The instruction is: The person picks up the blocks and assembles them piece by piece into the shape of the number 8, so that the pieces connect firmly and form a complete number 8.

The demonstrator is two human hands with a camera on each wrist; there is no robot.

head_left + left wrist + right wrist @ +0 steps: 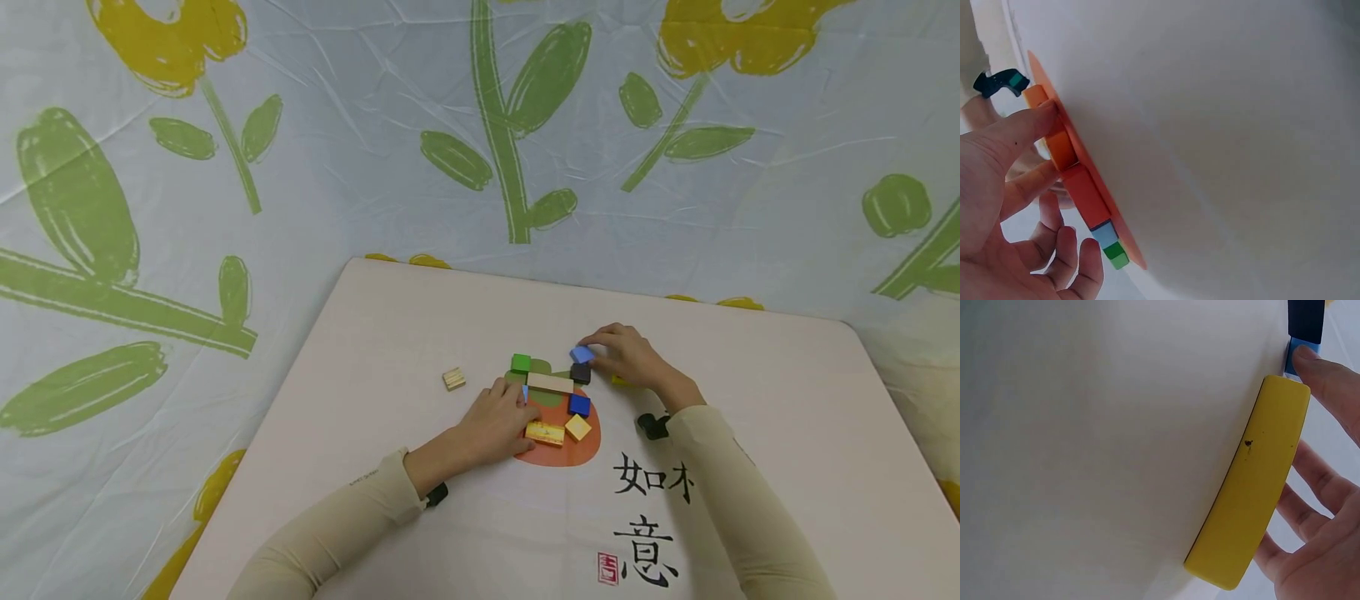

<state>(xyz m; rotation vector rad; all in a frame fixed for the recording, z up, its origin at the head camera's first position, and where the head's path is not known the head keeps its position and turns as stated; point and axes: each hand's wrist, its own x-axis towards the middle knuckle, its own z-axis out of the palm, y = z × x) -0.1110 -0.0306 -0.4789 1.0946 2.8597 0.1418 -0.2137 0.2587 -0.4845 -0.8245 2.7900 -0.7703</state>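
Observation:
My left hand (495, 423) pinches a yellow-orange toy block (545, 433) between thumb and index finger, low on the orange printed shape. In the left wrist view, a red block (1088, 197) lies against that block, followed by light blue and green blocks. My right hand (628, 357) pinches a light blue block (581, 355) by its sides, right at the black block (581, 372). A long yellow block (1250, 487) lies under the right palm in the right wrist view. The left hand hides the red block from the head view.
Between the hands lie a green block (521, 362), a long wooden block (550, 382), a dark blue block (579, 405) and a yellow diamond-set block (577, 427). A striped wooden block (453, 379) sits apart at left. Patterned cloth (420, 192) stands behind the table (360, 317).

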